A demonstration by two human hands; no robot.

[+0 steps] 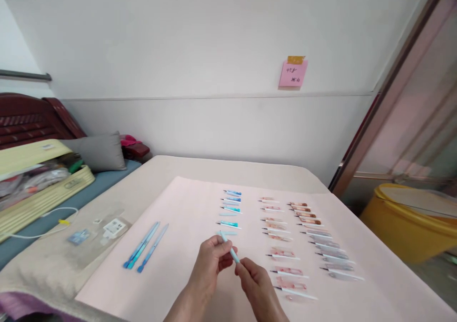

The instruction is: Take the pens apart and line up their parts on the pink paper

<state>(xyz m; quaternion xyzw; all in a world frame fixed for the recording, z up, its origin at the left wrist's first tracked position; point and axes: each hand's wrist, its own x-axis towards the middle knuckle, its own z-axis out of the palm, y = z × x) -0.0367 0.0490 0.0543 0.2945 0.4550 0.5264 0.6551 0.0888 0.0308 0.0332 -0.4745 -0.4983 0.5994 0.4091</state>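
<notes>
My left hand [210,260] and my right hand [255,281] meet low in the middle of the view, both pinched on one light-blue pen part [230,249] that slants up to the left between them. They hover over a pale pink sheet [178,246] on the table. Just beyond the hands runs a column of blue pen parts [230,210]. To the right lie two more columns of pink and white pen parts [282,250] and brownish and grey ones [326,246]. Long blue tubes [144,246] lie to the left on the sheet.
Small packets and a white cable [103,229] lie on the table's left edge. A yellow case [39,188] and grey pillow [98,153] rest on a bed at left. A yellow bin [407,222] stands at right. A pink note [293,73] hangs on the wall.
</notes>
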